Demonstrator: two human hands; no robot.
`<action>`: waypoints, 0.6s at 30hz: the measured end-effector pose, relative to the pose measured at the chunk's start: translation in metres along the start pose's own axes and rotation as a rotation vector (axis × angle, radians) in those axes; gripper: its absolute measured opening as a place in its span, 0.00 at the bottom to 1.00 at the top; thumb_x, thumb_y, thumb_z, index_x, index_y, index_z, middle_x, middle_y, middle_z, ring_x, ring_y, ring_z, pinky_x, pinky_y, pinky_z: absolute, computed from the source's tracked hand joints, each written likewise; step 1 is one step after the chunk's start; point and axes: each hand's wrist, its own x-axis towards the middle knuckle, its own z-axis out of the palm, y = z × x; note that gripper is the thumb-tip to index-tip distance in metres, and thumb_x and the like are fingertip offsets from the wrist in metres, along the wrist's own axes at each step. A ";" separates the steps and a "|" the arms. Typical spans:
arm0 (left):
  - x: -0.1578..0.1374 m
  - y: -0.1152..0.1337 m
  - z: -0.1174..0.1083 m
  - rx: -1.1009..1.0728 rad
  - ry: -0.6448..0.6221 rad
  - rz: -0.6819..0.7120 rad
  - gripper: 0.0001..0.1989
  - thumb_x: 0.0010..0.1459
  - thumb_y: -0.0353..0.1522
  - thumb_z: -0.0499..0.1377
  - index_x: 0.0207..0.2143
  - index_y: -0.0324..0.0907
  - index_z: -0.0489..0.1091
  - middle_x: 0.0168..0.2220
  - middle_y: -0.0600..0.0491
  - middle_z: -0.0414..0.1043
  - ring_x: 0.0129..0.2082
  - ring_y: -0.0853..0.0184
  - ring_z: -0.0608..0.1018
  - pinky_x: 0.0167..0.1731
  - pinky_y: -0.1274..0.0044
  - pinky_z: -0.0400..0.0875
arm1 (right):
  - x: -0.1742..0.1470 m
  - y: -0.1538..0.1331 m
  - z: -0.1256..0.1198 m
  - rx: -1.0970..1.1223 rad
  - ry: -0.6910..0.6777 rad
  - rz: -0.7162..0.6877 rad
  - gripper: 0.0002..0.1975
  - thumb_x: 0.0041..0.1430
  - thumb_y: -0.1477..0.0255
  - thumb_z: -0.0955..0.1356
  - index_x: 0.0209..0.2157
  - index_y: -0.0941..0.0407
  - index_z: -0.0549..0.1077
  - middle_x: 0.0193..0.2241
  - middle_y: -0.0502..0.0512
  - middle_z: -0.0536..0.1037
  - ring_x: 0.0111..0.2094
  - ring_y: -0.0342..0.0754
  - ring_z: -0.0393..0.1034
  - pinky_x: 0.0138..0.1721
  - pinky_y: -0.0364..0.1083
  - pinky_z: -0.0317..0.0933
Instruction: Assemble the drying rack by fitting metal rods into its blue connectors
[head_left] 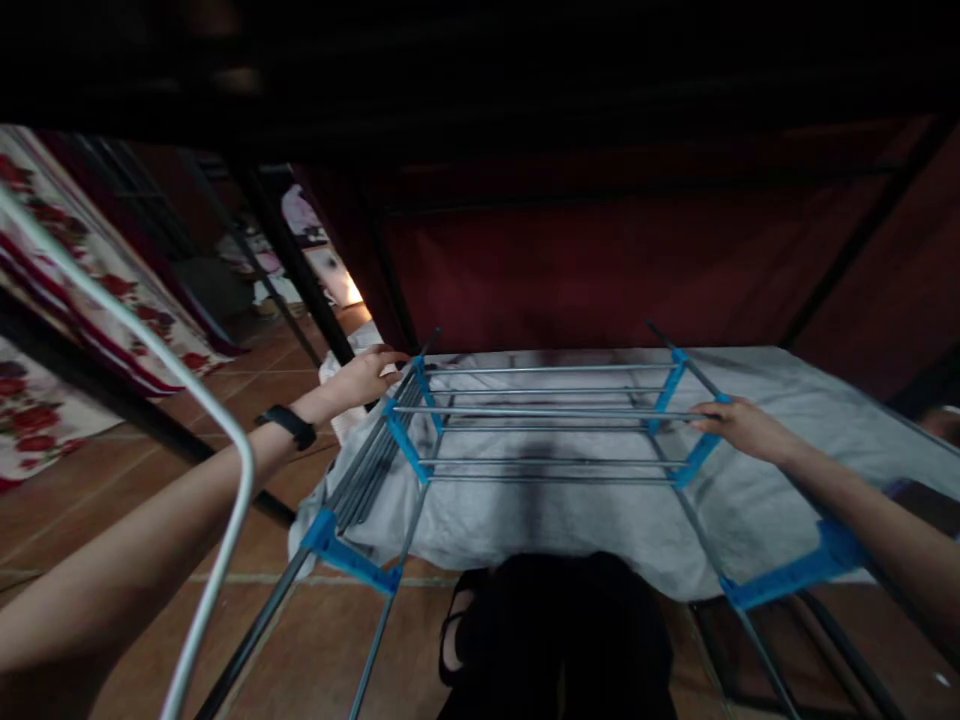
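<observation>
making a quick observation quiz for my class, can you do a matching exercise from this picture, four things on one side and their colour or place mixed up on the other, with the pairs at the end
Things
1. left hand
2. wristband
3. right hand
4. brackets

Colour or place
A. blue
B. at the right side of the metal rack
C. black
D. at the rack's far left corner

Right pairs
1-D, 2-C, 3-B, 4-A

Smooth metal rods, plastic brackets, matt cloth sheet
</observation>
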 end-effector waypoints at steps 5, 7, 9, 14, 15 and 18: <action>-0.031 -0.010 0.014 -0.197 -0.137 -0.135 0.26 0.56 0.41 0.52 0.53 0.40 0.73 0.48 0.47 0.76 0.47 0.58 0.77 0.49 0.74 0.69 | -0.001 0.005 -0.001 0.113 -0.086 0.036 0.16 0.59 0.60 0.64 0.37 0.52 0.80 0.32 0.55 0.82 0.35 0.54 0.75 0.40 0.47 0.66; -0.035 -0.007 0.024 -0.281 -0.198 -0.183 0.26 0.55 0.39 0.53 0.53 0.41 0.74 0.45 0.48 0.78 0.44 0.59 0.77 0.45 0.75 0.69 | -0.001 0.005 -0.002 0.132 -0.082 0.046 0.17 0.58 0.58 0.64 0.37 0.52 0.80 0.32 0.55 0.82 0.36 0.55 0.76 0.41 0.47 0.66; -0.037 -0.003 0.034 -0.356 -0.234 -0.200 0.24 0.53 0.39 0.53 0.50 0.41 0.76 0.42 0.49 0.79 0.42 0.60 0.77 0.43 0.76 0.69 | -0.002 0.005 -0.002 0.137 -0.086 0.064 0.17 0.57 0.57 0.64 0.37 0.52 0.80 0.33 0.55 0.82 0.38 0.56 0.76 0.41 0.47 0.66; -0.039 0.002 0.047 -0.465 -0.258 -0.228 0.17 0.50 0.40 0.56 0.35 0.39 0.78 0.31 0.49 0.76 0.31 0.63 0.74 0.31 0.77 0.68 | -0.001 0.008 -0.001 0.131 -0.086 0.071 0.20 0.55 0.56 0.64 0.40 0.53 0.79 0.35 0.56 0.83 0.40 0.58 0.77 0.46 0.49 0.67; -0.041 0.002 0.047 -0.495 -0.269 -0.240 0.17 0.50 0.41 0.56 0.33 0.39 0.77 0.29 0.50 0.75 0.29 0.64 0.73 0.30 0.77 0.67 | -0.001 0.009 0.000 0.124 -0.083 0.068 0.21 0.55 0.55 0.64 0.40 0.53 0.79 0.36 0.57 0.83 0.41 0.58 0.77 0.47 0.50 0.66; -0.045 0.001 0.044 -0.635 -0.328 -0.275 0.17 0.50 0.43 0.58 0.34 0.39 0.76 0.30 0.51 0.73 0.29 0.65 0.72 0.29 0.77 0.68 | 0.001 0.013 0.002 0.095 -0.079 0.050 0.22 0.55 0.55 0.63 0.41 0.54 0.79 0.36 0.57 0.83 0.41 0.58 0.77 0.48 0.51 0.66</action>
